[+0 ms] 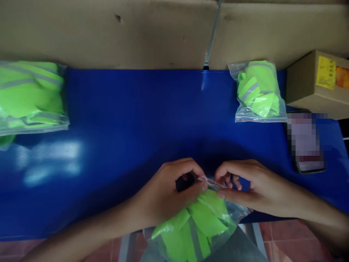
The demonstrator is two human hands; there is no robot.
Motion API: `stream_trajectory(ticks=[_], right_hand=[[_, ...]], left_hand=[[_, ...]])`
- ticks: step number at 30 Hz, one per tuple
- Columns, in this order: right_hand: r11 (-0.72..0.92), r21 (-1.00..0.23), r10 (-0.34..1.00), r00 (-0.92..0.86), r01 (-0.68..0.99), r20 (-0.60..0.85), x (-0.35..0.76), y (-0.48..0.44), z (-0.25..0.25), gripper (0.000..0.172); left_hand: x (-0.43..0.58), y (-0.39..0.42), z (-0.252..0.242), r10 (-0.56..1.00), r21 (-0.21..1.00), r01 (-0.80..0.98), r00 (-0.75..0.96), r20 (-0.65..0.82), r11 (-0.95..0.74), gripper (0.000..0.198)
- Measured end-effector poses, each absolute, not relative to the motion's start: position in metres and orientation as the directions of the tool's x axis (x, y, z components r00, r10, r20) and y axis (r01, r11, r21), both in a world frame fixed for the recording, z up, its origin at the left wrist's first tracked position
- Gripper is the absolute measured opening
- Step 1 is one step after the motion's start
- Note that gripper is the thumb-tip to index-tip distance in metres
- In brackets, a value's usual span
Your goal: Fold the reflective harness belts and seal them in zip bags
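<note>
At the far left, cut by the picture's edge, a clear bag (32, 94) of neon-green fabric with grey stripes lies on the glossy blue desk (136, 120); no writing can be read on it. A bit of another green bundle (5, 141) shows just below. Behind, a brown, cardboard-like panel (136, 32) runs along the desk, split by a narrow gap. The left hand (173, 193) comes in from the lower left, back upward, index finger arched and meeting the thumb, its fingers pinching the red-lined top edge of the middle bag (188, 229). That bag, thin crinkled plastic around folded green fabric with a grey stripe, sits tilted at the desk's front edge, partly beyond it, above the tiled floor (289, 233). The right hand (251, 185) reaches in from the right, thumb extended and other fingers curled, gripping the same edge just beside the left. Farther back lies the right bag (259, 91), similarly filled, near a phone (307, 142) with a pixelated screen. At the far right stands a cardboard box (301, 83); its yellow label (325, 72) bears dark characters too blurred to read, beside an orange patch (342, 77).
</note>
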State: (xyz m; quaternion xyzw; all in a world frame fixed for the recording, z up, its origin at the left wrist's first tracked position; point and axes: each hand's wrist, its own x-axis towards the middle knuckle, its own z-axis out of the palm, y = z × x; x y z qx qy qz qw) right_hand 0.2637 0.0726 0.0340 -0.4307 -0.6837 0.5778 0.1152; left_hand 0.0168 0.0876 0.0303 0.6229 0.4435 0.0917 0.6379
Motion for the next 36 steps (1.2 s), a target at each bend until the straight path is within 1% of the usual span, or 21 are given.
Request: stream_trajectory(ticks=[3,6,10,11,14,15,16,18,19,20,22,23,25,28,30,34,36], right_hand=[[-0.215,-0.887,0.659,-0.609,0.409,-0.441,0.265,0.073,0.033,0.009],[-0.393,-0.843,0.579,-0.614,0.367,-0.537,0.263,0.072,0.031,0.017],[-0.509,-0.804,0.542,-0.610,0.309,-0.577,0.260,0.071,0.025,0.026],[-0.536,-0.791,0.516,-0.626,0.295,-0.584,0.260,0.072,0.024,0.028],[-0.619,-0.727,0.377,-0.700,0.296,-0.606,0.261,0.075,0.020,0.034],[-0.607,-0.730,0.353,-0.717,0.314,-0.601,0.262,0.077,0.019,0.034],[-0.558,-0.759,0.362,-0.725,0.335,-0.586,0.263,0.078,0.020,0.033],[-0.370,-0.844,0.446,-0.722,0.389,-0.528,0.266,0.079,0.024,0.025],[-0.267,-0.867,0.491,-0.715,0.420,-0.498,0.268,0.078,0.027,0.020],[-0.185,-0.872,0.519,-0.708,0.453,-0.478,0.269,0.077,0.031,0.015],[-0.111,-0.853,0.523,-0.700,0.510,-0.487,0.271,0.075,0.036,0.008],[-0.099,-0.842,0.522,-0.693,0.530,-0.498,0.272,0.075,0.038,0.006],[-0.089,-0.833,0.559,-0.665,0.546,-0.495,0.274,0.075,0.040,0.009],[-0.081,-0.851,0.662,-0.611,0.519,-0.435,0.278,0.078,0.038,0.015],[-0.090,-0.865,0.701,-0.585,0.494,-0.407,0.279,0.081,0.037,0.017],[-0.164,-0.870,0.722,-0.544,0.465,-0.428,0.276,0.083,0.033,0.017],[-0.171,-0.882,0.726,-0.549,0.439,-0.414,0.273,0.083,0.032,0.019]], left_hand=[[0.015,0.088,0.032,0.653,0.870,0.444,0.596,-0.467,0.216,0.016],[0.014,0.088,0.033,0.618,0.866,0.456,0.626,-0.476,0.206,0.014],[0.012,0.089,0.031,0.602,0.902,0.417,0.694,-0.394,0.110,0.009],[0.011,0.090,0.030,0.589,0.911,0.402,0.717,-0.374,0.089,0.007],[0.009,0.092,0.027,0.525,0.931,0.360,0.781,-0.338,0.064,0.007],[0.009,0.093,0.027,0.509,0.933,0.354,0.793,-0.334,0.061,0.009],[0.009,0.094,0.026,0.499,0.934,0.353,0.800,-0.333,0.056,0.010],[0.009,0.094,0.028,0.500,0.929,0.366,0.797,-0.340,0.049,0.013],[0.008,0.095,0.029,0.508,0.926,0.373,0.789,-0.347,0.052,0.013],[0.008,0.095,0.030,0.522,0.924,0.378,0.777,-0.353,0.062,0.014],[0.007,0.096,0.034,0.557,0.918,0.384,0.743,-0.372,0.101,0.013],[0.006,0.096,0.036,0.580,0.912,0.391,0.718,-0.386,0.124,0.013],[0.003,0.098,0.039,0.629,0.898,0.411,0.660,-0.411,0.156,0.014],[0.002,0.101,0.040,0.698,0.885,0.434,0.581,-0.419,0.170,0.015],[0.001,0.101,0.039,0.727,0.883,0.431,0.545,-0.418,0.185,0.015],[0.002,0.099,0.035,0.753,0.895,0.392,0.518,-0.406,0.213,0.019],[0.002,0.097,0.033,0.768,0.900,0.379,0.505,-0.394,0.213,0.019]])
